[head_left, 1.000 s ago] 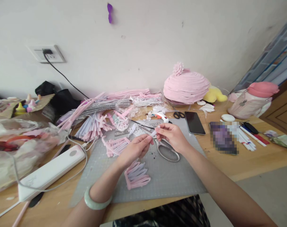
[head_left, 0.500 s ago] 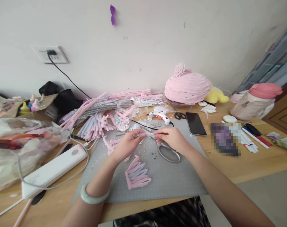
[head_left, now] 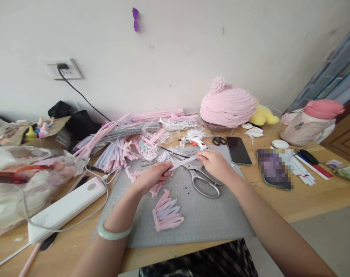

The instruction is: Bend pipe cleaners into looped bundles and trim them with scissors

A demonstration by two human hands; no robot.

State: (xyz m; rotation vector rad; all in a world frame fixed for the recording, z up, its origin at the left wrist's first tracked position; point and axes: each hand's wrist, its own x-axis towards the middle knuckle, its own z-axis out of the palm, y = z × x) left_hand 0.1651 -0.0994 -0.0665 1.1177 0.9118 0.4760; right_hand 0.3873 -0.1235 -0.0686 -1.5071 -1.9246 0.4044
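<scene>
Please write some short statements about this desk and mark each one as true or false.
1. The left hand and right hand hold a pale strip. True.
2. The bracelet is on the right arm. False: it is on the left arm.
3. The silver scissors lie on the grey mat. True.
4. The bottle lid is green. False: it is pink.
5. Pink and lilac loops lie on the mat. True.

Soft, diffuse light; faint shadows; outer edges stretched; fine detail smeared; pixelated patch point(head_left: 274, 169) at right
</scene>
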